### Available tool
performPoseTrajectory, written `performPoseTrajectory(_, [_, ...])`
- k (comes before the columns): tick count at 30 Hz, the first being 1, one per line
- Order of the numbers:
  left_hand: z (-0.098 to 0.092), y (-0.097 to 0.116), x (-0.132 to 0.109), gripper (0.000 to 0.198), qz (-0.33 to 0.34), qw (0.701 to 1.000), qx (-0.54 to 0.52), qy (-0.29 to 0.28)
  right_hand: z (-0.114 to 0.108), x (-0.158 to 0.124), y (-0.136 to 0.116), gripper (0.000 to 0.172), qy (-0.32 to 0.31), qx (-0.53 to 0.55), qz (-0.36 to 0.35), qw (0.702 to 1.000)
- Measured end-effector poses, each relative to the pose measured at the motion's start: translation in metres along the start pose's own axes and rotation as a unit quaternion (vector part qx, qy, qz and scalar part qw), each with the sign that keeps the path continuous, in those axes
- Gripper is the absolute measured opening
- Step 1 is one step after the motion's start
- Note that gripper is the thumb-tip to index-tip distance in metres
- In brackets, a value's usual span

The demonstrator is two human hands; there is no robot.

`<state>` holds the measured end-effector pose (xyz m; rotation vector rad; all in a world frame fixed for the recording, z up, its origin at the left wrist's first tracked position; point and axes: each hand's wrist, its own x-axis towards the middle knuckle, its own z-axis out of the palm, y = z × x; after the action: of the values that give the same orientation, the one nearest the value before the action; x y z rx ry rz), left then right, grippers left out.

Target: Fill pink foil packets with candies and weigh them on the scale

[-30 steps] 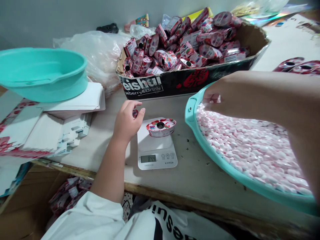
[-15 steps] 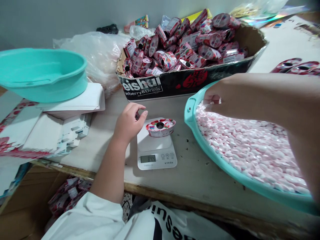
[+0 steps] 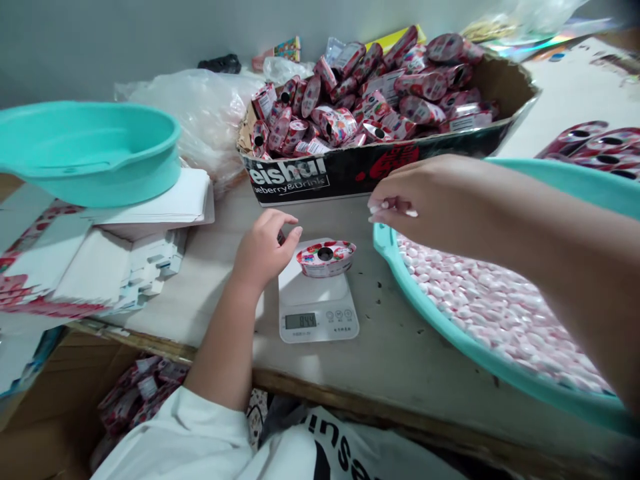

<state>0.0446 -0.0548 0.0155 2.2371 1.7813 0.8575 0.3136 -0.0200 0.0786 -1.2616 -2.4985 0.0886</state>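
A small oval candy tin [image 3: 325, 257] with a hole in its top sits on a white digital scale [image 3: 316, 299]. My left hand [image 3: 264, 249] rests just left of the tin, fingers curled around a small dark piece I cannot make out. My right hand [image 3: 419, 193] hovers above the rim of a teal basin [image 3: 453, 328] full of pink-and-white candies [image 3: 493, 310], pinching a few of those candies between its fingertips.
A cardboard box [image 3: 367, 167] heaped with filled tins stands behind the scale. At the left an empty teal basin [image 3: 85, 155] sits on stacks of flat white cartons [image 3: 100, 250]. Clear plastic bags [image 3: 205, 113] lie at the back. More tins [image 3: 595, 143] are at the far right.
My right hand has lifted out of the candy basin with a few candies and moved left toward the scale. My left hand has stayed beside the tin.
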Motion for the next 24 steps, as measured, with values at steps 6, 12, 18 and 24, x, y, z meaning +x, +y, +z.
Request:
performPoseTrajectory(6, [0.0, 0.002, -0.001, 0.015, 0.009, 1.0, 0.001, -0.004, 0.005, 0.003, -0.036, 0.019, -0.085, 0.017, -0.064, 0.994])
performPoseTrajectory(12, [0.0, 0.004, -0.002, 0.015, 0.011, 1.0, 0.0, -0.012, 0.029, 0.002, -0.046, 0.023, -0.114, 0.019, -0.11, 0.987])
performPoseTrajectory(18, [-0.002, 0.003, -0.002, 0.015, 0.007, 1.0, -0.006, -0.01, 0.047, 0.0, -0.043, 0.021, -0.069, 0.011, -0.195, 0.978])
performPoseTrajectory(24, [-0.004, 0.003, -0.002, 0.015, 0.003, 1.0, -0.009, -0.009, 0.051, -0.001, -0.041, 0.022, -0.045, 0.029, -0.194, 0.979])
